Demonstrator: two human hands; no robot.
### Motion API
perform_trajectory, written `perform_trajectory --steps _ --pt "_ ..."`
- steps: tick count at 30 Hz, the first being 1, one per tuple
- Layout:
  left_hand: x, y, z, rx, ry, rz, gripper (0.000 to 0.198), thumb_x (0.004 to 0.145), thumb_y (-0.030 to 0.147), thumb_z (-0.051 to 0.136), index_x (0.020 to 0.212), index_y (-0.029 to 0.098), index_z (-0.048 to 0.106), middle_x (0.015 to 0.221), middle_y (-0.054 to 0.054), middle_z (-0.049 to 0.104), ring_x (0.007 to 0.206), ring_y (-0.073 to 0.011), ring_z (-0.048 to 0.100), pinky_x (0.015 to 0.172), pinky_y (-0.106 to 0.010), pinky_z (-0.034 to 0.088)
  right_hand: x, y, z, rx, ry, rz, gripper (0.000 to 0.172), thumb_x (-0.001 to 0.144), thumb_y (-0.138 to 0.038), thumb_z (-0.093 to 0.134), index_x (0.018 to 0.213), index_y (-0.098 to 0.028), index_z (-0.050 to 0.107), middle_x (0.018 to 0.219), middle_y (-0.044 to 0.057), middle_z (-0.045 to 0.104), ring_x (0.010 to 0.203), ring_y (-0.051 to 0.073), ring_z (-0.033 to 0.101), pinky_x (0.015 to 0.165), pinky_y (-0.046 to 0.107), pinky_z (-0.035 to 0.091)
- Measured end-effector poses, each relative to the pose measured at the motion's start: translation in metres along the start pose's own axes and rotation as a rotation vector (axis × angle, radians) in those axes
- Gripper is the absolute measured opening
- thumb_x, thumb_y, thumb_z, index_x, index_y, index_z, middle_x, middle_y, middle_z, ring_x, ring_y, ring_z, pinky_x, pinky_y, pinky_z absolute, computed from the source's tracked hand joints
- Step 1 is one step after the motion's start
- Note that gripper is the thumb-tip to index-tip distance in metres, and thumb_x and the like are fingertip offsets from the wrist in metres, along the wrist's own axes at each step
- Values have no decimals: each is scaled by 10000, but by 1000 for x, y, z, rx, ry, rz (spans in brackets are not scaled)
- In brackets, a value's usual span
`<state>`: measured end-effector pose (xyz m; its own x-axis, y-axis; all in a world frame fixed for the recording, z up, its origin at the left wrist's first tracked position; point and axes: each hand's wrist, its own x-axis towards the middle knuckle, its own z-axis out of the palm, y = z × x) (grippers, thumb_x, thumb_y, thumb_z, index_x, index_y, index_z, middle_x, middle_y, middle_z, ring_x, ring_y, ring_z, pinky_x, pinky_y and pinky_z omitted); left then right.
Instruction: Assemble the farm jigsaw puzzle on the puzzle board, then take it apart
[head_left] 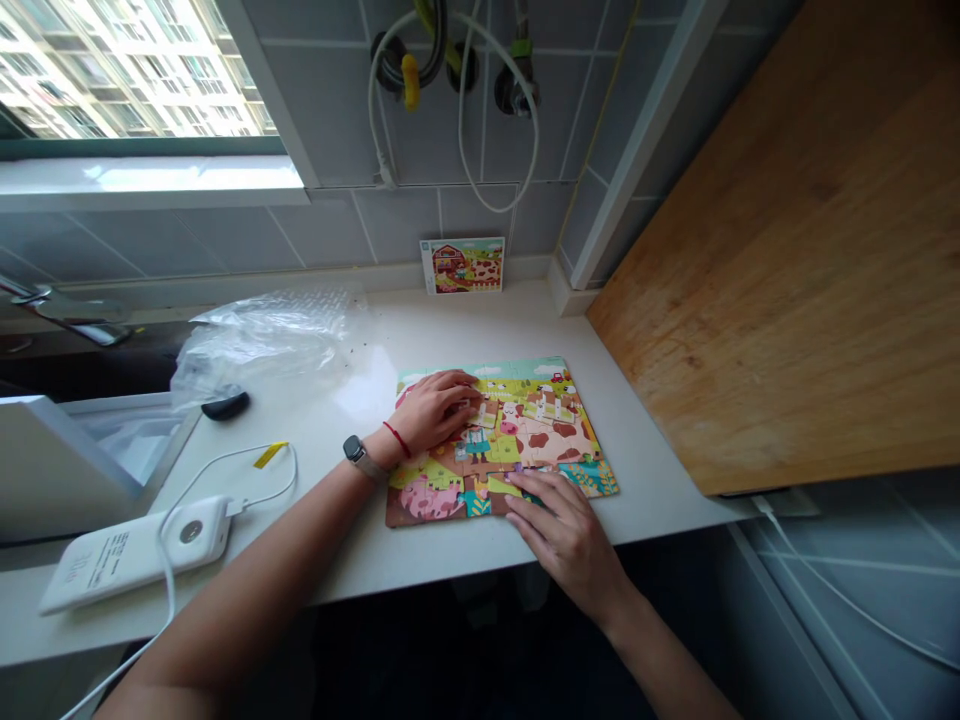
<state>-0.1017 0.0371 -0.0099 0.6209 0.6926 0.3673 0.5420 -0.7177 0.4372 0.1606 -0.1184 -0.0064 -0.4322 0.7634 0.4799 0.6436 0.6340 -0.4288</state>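
Observation:
A farm-scene jigsaw puzzle (559, 440) lies on the white counter, showing a spotted cow, a pink pig and a fence. My left hand (436, 405) rests palm down across its upper left part, with fingers stretched out and covering some of the picture. At the lower edge my right hand (562, 515) has its fingers apart, their tips touching a yellow-green and brown puzzle piece (501, 486). Some fence pieces (551, 407) appear to lie loosely over the picture. My palms hide what is directly beneath them.
A small farm picture card (468, 265) leans against the tiled wall. Crumpled clear plastic (262, 340), a black object (226, 405) and a white power bank (142, 552) with a cable are on the left. A wooden panel (787, 260) closes off the right side.

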Motion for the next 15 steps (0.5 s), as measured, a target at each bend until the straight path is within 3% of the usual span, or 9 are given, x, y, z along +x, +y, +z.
perform_trajectory --steps 6,15 --pt "0 -2 2 3 8 -7 256 1063 363 573 1230 245 727 1327 -105 706 1234 -280 668 1063 -505 561 0 1 -1 53 70 -53 329 1001 -92 655 1281 -249 726 1236 97 798 1165 283 739 959 496 647" --pt "-1 -2 2 3 4 2 262 1068 349 565 1244 225 715 1340 -110 698 1240 -277 662 1073 -505 552 8 -7 3 136 237 -6 383 1003 -24 602 1304 -244 689 1120 91 812 1041 256 783 927 444 674"
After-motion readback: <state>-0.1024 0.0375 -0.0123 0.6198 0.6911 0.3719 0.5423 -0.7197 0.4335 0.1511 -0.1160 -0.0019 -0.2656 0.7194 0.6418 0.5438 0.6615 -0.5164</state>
